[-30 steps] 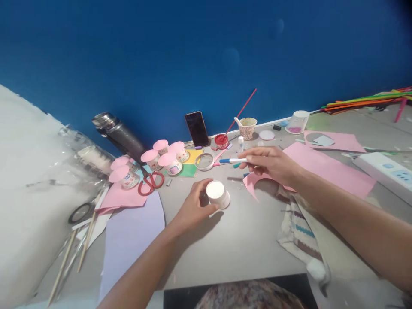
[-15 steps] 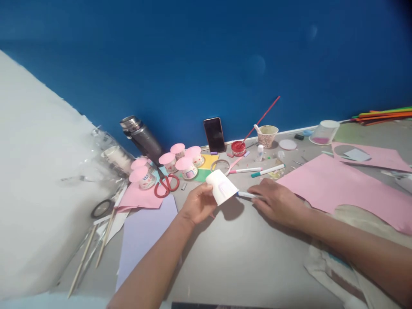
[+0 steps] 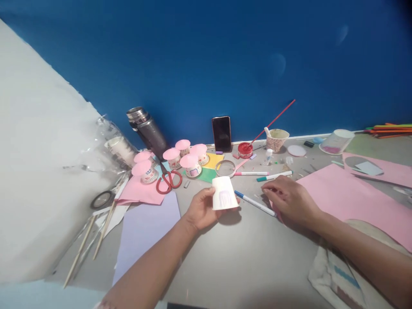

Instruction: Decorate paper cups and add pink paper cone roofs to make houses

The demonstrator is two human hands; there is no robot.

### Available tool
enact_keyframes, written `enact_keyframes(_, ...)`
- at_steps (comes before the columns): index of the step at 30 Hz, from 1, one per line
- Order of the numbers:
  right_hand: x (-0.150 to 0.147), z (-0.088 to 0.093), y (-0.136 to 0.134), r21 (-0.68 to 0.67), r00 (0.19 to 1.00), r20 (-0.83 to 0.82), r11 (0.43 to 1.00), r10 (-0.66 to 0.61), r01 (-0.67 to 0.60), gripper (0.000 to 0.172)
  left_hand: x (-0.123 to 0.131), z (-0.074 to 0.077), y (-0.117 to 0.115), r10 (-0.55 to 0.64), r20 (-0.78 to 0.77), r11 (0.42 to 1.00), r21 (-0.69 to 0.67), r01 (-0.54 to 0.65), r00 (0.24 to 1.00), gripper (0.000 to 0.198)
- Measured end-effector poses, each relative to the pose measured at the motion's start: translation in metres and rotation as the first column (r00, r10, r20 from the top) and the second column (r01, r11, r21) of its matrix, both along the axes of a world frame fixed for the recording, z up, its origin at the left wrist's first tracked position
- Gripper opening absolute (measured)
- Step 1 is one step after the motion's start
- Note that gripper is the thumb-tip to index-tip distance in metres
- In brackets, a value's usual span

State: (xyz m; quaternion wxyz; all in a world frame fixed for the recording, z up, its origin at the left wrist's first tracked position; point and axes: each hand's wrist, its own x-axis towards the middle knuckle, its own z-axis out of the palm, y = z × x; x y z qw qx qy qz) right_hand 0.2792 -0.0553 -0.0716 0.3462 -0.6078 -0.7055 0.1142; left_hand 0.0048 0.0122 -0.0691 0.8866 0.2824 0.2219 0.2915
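Observation:
My left hand point(image 3: 202, 208) is closed around a white paper cup point(image 3: 224, 193), held upside down above the table. A pale purple outlined shape with lines in it is drawn on the cup's side. A blue-tipped marker point(image 3: 255, 204) lies on the table just right of the cup. Beside its far end rests my right hand point(image 3: 289, 199), fingers curled in and nothing visible in them. A teal marker point(image 3: 275, 176) and a pink marker point(image 3: 251, 174) lie beyond the hands.
Several small decorated cups with pink tops point(image 3: 193, 165) stand at the left behind red-handled scissors point(image 3: 169, 182). A flask point(image 3: 148, 133) and a phone point(image 3: 222, 133) stand near the wall. Pink paper point(image 3: 334, 184) spreads at the right. A tape ring point(image 3: 225, 168) lies mid-table.
The cup has turned more upright in my left hand, its drawn side now toward me. My right hand has let go of the blue marker and drawn slightly away to the right.

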Motion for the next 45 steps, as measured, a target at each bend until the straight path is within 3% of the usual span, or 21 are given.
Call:
enact_keyframes(8,0.028,0.002,0.012,0.028,0.974,0.026,0.974,-0.226,0.226,0.026,-0.004,-0.005,0.005,0.011,0.020,0.999,-0.031,-0.010,1.000,0.051)
enact_keyframes(11,0.034,0.006,0.014,0.018,0.968,0.053,0.969,-0.245,0.245,0.025,-0.005,-0.005,0.007,0.006,0.048,1.000,-0.024,-0.004,0.999,0.051)
enact_keyframes(14,0.027,0.006,0.012,-0.019,0.976,0.087,0.980,-0.197,0.200,0.024,-0.006,-0.004,0.008,0.009,0.071,0.999,-0.031,-0.007,0.997,0.051)
enact_keyframes(17,0.011,0.005,0.004,-0.077,0.986,0.131,0.991,-0.100,0.111,0.023,-0.005,-0.005,0.009,0.094,0.032,0.996,0.005,-0.094,0.995,0.051)
enact_keyframes(21,-0.009,0.008,-0.009,-0.212,0.942,0.314,0.976,0.120,-0.054,0.023,-0.004,-0.005,0.009,0.224,-0.050,0.964,0.159,-0.214,0.973,0.055)
enact_keyframes(23,-0.016,0.010,-0.012,-0.271,0.907,0.380,0.959,0.182,-0.079,0.022,-0.005,-0.004,0.010,0.271,-0.099,0.942,0.231,-0.243,0.957,0.050)
enact_keyframes(28,-0.023,0.011,-0.012,-0.369,0.900,0.393,0.929,0.190,-0.034,0.017,-0.009,-0.004,0.012,0.328,-0.182,0.929,0.241,-0.282,0.927,0.037)
enact_keyframes(33,-0.019,0.012,-0.012,-0.337,0.909,0.364,0.939,0.203,-0.074,0.022,-0.010,-0.006,0.016,0.348,-0.180,0.916,0.273,-0.293,0.920,0.034)
enact_keyframes(35,-0.010,0.017,-0.007,-0.304,0.916,0.378,0.953,0.132,-0.012,0.028,-0.009,-0.007,0.016,0.337,-0.182,0.910,0.313,-0.270,0.924,0.035)
enact_keyframes(39,0.015,0.034,0.014,-0.264,0.872,0.477,0.928,-0.113,0.265,0.033,-0.003,-0.009,0.014,0.347,-0.201,0.869,0.435,-0.234,0.916,0.037)
enact_keyframes(45,0.031,0.044,0.043,-0.308,0.807,0.585,0.898,-0.082,0.315,0.025,-0.003,-0.016,0.014,0.457,-0.250,0.760,0.609,-0.228,0.854,0.041)
